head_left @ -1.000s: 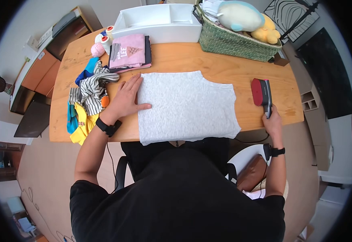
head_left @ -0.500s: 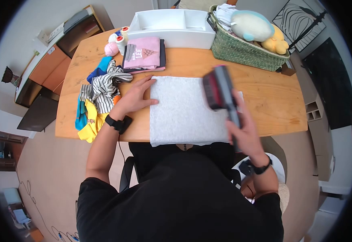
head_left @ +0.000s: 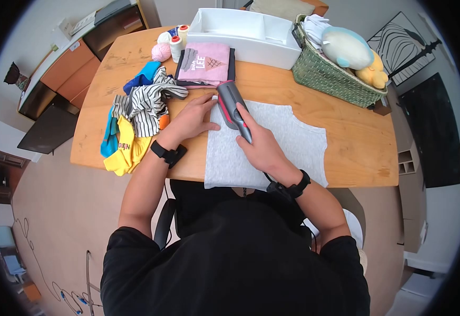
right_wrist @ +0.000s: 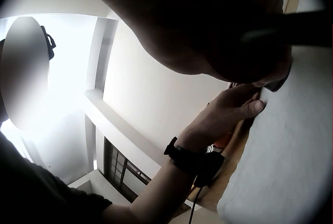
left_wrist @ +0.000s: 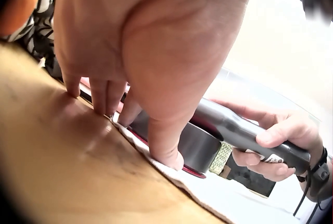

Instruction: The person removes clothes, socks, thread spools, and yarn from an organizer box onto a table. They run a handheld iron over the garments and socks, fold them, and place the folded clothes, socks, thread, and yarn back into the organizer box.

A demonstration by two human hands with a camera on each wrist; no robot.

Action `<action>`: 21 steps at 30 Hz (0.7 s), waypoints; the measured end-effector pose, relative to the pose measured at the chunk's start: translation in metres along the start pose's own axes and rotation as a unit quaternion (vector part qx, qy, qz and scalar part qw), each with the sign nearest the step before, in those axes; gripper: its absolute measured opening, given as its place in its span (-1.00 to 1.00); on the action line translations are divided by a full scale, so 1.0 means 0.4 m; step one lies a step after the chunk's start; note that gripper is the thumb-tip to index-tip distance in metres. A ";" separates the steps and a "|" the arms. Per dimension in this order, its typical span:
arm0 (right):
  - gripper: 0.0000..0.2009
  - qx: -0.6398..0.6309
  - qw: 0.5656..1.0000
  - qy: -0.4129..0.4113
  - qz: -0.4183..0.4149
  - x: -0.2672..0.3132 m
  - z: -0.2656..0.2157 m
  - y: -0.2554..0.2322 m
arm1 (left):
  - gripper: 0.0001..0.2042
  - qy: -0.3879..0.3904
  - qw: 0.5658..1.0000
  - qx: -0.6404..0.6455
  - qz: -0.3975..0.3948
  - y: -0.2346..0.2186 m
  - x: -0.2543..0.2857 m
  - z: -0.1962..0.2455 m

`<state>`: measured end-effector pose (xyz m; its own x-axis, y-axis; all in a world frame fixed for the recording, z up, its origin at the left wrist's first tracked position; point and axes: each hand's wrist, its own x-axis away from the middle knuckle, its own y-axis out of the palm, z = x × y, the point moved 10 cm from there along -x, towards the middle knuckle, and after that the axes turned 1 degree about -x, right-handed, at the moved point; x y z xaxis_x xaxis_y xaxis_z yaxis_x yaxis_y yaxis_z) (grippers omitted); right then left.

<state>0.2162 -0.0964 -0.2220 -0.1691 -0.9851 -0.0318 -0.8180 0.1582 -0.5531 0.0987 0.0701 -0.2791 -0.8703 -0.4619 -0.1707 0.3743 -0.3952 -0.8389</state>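
A light grey garment [head_left: 264,142] lies flat at the table's front edge. My right hand [head_left: 264,147] grips the handle of a dark grey and red handheld iron [head_left: 231,102], whose head is over the garment's upper left corner. My left hand [head_left: 192,120] rests beside it, with fingertips at the garment's left edge. In the left wrist view, the left thumb touches the cloth close to the iron [left_wrist: 200,146], and the right hand [left_wrist: 283,141] wraps the handle. The right wrist view is dark; the left hand [right_wrist: 223,117] shows at the edge of the cloth [right_wrist: 286,151].
Crumpled striped, blue and yellow clothes [head_left: 144,108] lie left of the left hand. Behind are folded pink and dark clothes [head_left: 206,63], thread spools [head_left: 176,47], pink yarn [head_left: 161,51], a white divided bin [head_left: 240,47] and a green basket [head_left: 335,87] with plush toys.
The right hand has lifted the iron from the table's right side and carried it left to the garment's upper left corner. The left hand has stayed at the garment's left edge.
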 end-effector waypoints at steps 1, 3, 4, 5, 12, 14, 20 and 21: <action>-0.14 0.000 1.000 0.001 -0.001 -0.001 0.009 0.007 | -0.09 -0.002 1.000 -0.003 0.000 -0.001 -0.001 0.000; -0.18 0.027 0.999 -0.037 0.027 0.001 -0.003 0.006 | -0.08 -0.007 1.000 -0.004 -0.001 0.002 0.004 -0.004; -0.18 0.026 0.999 -0.036 0.026 -0.001 -0.005 0.008 | -0.08 -0.008 1.000 -0.005 -0.002 0.002 0.002 -0.007; -0.20 0.028 0.999 -0.018 0.023 -0.003 -0.001 0.009 | -0.08 -0.008 1.000 -0.006 -0.004 0.001 -0.001 -0.004; -0.26 0.062 0.997 0.012 0.039 0.003 0.014 -0.008 | -0.11 -0.019 0.999 -0.032 -0.026 0.001 -0.005 0.009; -0.26 0.077 0.996 0.000 0.046 0.009 0.027 -0.006 | -0.12 -0.023 0.998 -0.052 -0.030 0.002 -0.006 0.007; -0.27 0.088 0.995 0.008 0.044 0.025 0.038 -0.036 | -0.15 -0.021 0.998 -0.053 -0.033 -0.001 -0.009 0.010; -0.26 0.081 0.996 0.008 0.045 0.028 0.041 -0.041 | -0.15 -0.020 0.998 -0.052 -0.034 -0.001 -0.009 0.011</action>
<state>0.2367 -0.1114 -0.2270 -0.2474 -0.9661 -0.0745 -0.7002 0.2314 -0.6755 0.1030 0.0683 -0.2759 -0.8777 -0.4701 -0.0928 0.2781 -0.3421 -0.8976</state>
